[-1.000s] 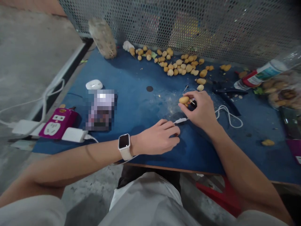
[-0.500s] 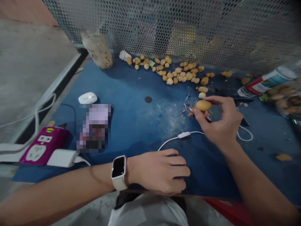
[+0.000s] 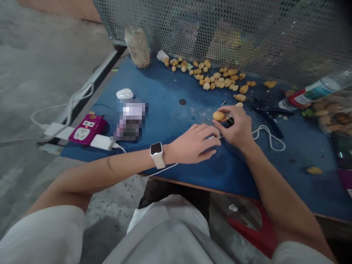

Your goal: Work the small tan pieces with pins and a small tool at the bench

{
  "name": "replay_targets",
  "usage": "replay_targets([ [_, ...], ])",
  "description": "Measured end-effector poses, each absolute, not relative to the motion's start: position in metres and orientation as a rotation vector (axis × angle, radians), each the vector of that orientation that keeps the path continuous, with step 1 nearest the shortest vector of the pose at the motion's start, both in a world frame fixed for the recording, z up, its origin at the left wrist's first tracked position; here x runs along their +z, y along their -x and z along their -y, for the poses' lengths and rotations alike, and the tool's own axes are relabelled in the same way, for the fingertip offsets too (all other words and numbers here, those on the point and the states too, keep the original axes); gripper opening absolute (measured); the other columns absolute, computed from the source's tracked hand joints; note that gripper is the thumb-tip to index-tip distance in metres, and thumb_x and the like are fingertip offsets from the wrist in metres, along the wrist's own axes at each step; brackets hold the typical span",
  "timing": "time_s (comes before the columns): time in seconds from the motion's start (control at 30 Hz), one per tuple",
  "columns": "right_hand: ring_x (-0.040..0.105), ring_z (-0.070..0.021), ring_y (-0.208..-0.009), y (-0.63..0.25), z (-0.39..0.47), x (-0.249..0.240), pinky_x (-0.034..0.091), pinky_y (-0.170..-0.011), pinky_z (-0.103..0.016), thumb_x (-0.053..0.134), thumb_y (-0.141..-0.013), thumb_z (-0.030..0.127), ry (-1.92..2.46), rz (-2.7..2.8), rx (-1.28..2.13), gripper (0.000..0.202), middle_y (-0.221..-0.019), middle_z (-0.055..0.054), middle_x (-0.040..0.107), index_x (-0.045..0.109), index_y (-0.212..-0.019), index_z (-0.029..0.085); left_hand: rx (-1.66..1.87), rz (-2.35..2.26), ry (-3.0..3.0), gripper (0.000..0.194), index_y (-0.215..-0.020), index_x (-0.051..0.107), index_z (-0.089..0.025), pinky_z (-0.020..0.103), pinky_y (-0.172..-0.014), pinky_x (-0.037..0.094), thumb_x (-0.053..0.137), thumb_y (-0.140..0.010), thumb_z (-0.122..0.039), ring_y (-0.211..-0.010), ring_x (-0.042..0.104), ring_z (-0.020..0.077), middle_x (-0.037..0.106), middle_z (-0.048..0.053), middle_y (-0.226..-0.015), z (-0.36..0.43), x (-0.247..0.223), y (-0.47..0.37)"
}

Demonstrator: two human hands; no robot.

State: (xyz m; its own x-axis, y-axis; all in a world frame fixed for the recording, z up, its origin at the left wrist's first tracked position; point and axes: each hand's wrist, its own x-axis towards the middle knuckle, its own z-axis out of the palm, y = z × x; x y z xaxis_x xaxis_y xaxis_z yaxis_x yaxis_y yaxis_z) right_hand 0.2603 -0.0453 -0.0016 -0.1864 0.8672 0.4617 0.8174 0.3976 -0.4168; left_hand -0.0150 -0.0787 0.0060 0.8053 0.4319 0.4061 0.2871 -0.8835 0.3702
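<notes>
Between the thumb and fingertips of my right hand [image 3: 238, 126] is a small yellow-brown gourd [image 3: 218, 116]. My left hand [image 3: 194, 145], with a watch [image 3: 156, 149] on its wrist, hovers palm down just left of it, empty, its fingers apart. A white cord [image 3: 168, 169] runs beneath the left hand. Beside the right fingers a small black object [image 3: 230, 120] shows in part; I cannot tell what it is. More small gourds [image 3: 217, 79] lie in a long cluster at the back of the blue tabletop [image 3: 165, 106].
At left are a purple power strip [image 3: 88, 129], a white charger [image 3: 101, 142], a blurred phone [image 3: 132, 121] and a white oval case [image 3: 124, 93]. Pliers [image 3: 271, 119], a plastic bottle [image 3: 310, 93] and a filled bag [image 3: 332, 113] lie right. Perforated metal [image 3: 176, 33] stands behind.
My left hand has risen from the table's front edge toward the right hand. The right hand has shifted left, still pinching the gourd. The view has tilted down, showing more of my lap.
</notes>
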Motion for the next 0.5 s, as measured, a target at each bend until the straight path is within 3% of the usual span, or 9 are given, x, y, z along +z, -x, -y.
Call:
replay_targets([
  [0.13,0.087,-0.0437,-0.123,-0.261,0.040,-0.004,0.070,-0.115,-0.066,0.081,-0.099,0.031,1.342,2.055,0.160,0.034,-0.131,-0.012,0.094,0.088,-0.132,0.034,0.870,-0.893,-2.522,0.034,-0.157,0.065,-0.021,0.058,-0.127,0.063,0.063,-0.123,-0.017,-0.152,0.072,0.0391,0.073,0.024,-0.162,0.062,0.010,0.005],
  [0.23,0.089,-0.0411,-0.120,-0.263,0.037,-0.012,0.072,-0.110,-0.062,0.077,-0.098,0.024,1.288,2.081,0.171,0.035,-0.129,-0.011,0.094,0.093,-0.127,0.033,0.892,-0.976,-2.432,0.033,-0.157,0.058,-0.018,0.058,-0.126,0.065,0.064,-0.125,-0.026,-0.151,0.073,0.0409,0.072,0.028,-0.160,0.042,0.008,-0.005],
  [0.3,0.088,-0.0397,-0.117,-0.263,0.035,-0.017,0.073,-0.107,-0.060,0.077,-0.096,0.023,1.252,2.090,0.152,0.033,-0.128,-0.011,0.093,0.095,-0.122,0.032,0.837,-0.941,-2.381,0.030,-0.153,0.056,-0.018,0.056,-0.120,0.067,0.063,-0.127,-0.031,-0.142,0.078,0.0403,0.077,0.026,-0.150,0.029,0.003,-0.012],
  [0.4,0.087,-0.0369,-0.110,-0.260,0.034,-0.023,0.074,-0.103,-0.057,0.080,-0.099,0.025,1.211,2.083,0.109,0.027,-0.125,-0.012,0.090,0.097,-0.120,0.031,0.772,-0.862,-2.320,0.011,-0.135,0.058,-0.024,0.051,-0.110,0.069,0.058,-0.131,-0.035,-0.125,0.082,0.0374,0.082,0.020,-0.132,0.016,-0.009,-0.019],
  [0.5,0.085,-0.0353,-0.106,-0.256,0.035,-0.021,0.074,-0.101,-0.055,0.082,-0.104,0.028,1.205,2.095,0.139,0.029,-0.118,-0.010,0.087,0.094,-0.130,0.033,0.809,-0.824,-2.268,0.010,-0.128,0.060,-0.026,0.050,-0.111,0.068,0.058,-0.133,-0.035,-0.121,0.083,0.0349,0.084,0.017,-0.127,0.012,-0.020,-0.018],
])
